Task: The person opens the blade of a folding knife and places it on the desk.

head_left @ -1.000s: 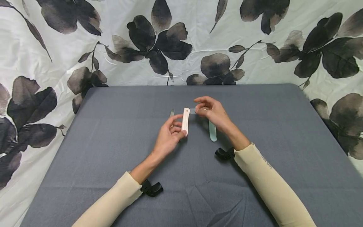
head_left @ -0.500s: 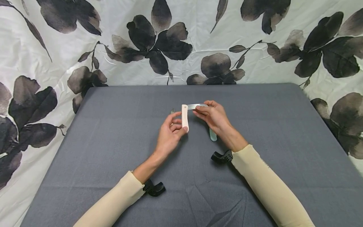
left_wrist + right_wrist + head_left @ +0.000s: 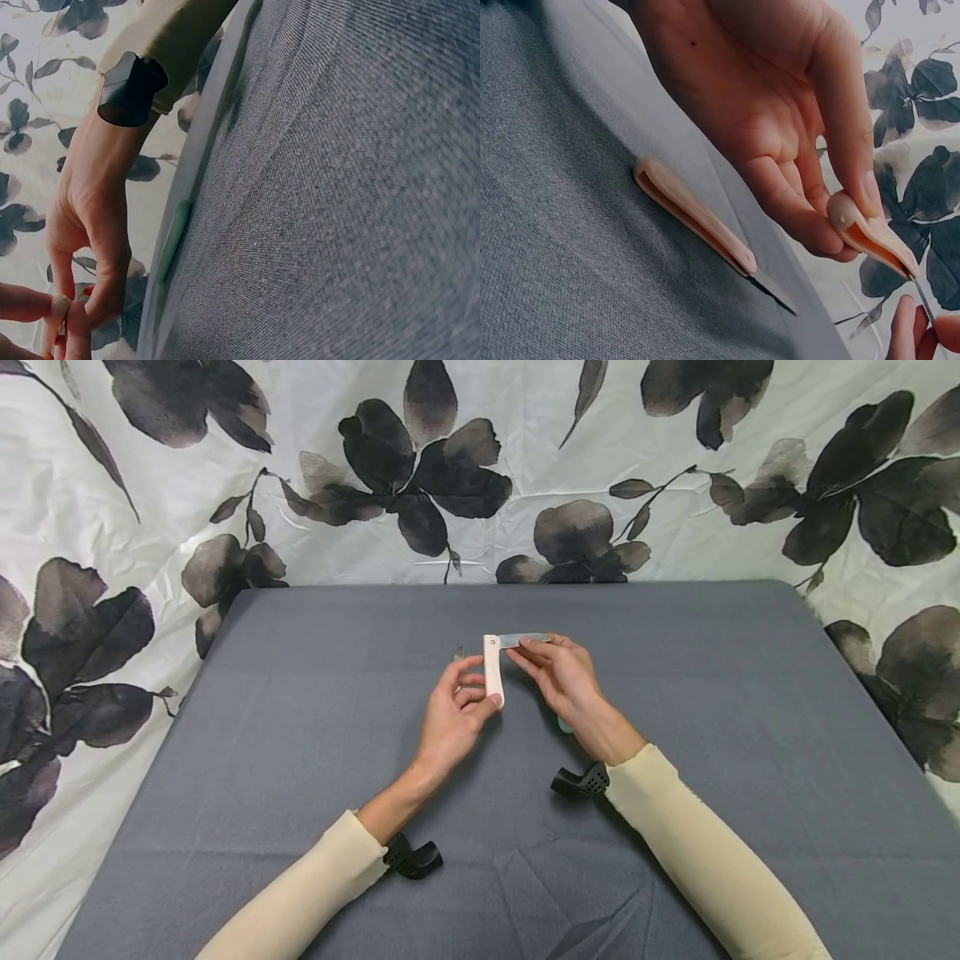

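Above the table, both hands hold a folding knife [image 3: 492, 670] with a pale pink handle, its blade [image 3: 516, 641] standing out roughly square to the handle. My left hand [image 3: 452, 722] grips the handle between thumb and fingers. The blade is pinched by my right hand [image 3: 576, 681], whose fingers cover its tip end. In the right wrist view a second pale pink folding knife [image 3: 694, 214] lies on the cloth with its blade out; the left hand hides most of it in the head view. A mint-green handle [image 3: 175, 238] lies below the right hand, mostly covered in the head view.
A grey cloth [image 3: 315, 710] covers the table, with creases near the front. Behind it hangs a white fabric [image 3: 330, 560] printed with dark flowers. A black camera mount sits at each wrist.
My right hand has closed its thumb and fingers on the blade and shifted slightly left, covering more of the mint-green handle. The held knife has risen a little.
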Motion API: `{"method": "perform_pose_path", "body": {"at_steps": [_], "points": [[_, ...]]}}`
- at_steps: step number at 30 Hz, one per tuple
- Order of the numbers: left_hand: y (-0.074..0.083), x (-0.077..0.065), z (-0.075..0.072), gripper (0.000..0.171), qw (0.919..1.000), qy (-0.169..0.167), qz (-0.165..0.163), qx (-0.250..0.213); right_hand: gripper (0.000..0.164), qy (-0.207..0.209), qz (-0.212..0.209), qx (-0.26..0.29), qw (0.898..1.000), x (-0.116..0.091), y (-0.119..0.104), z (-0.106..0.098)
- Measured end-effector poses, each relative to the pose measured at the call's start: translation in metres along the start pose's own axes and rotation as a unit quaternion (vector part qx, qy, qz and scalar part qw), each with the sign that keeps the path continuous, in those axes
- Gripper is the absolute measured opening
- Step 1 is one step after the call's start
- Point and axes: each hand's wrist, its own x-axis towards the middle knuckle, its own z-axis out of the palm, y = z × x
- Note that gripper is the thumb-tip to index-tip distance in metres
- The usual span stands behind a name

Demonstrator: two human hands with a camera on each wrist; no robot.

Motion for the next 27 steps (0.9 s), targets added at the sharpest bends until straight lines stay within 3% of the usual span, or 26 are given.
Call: {"method": "perform_pose_path", "body": {"at_steps": [10, 27], "points": [[-0.003, -0.004, 0.003, 0.06, 1.0, -0.007, 0.004, 0.005, 0.027, 0.024, -0.04, 0.036, 0.998, 0.0, 0.004, 0.001], [-0.008, -0.011, 0.01, 0.057, 0.9994, -0.024, -0.008, 0.022, 0.032, 0.028, -0.115, -0.069, 0.991, 0.001, 0.007, -0.003]]}}
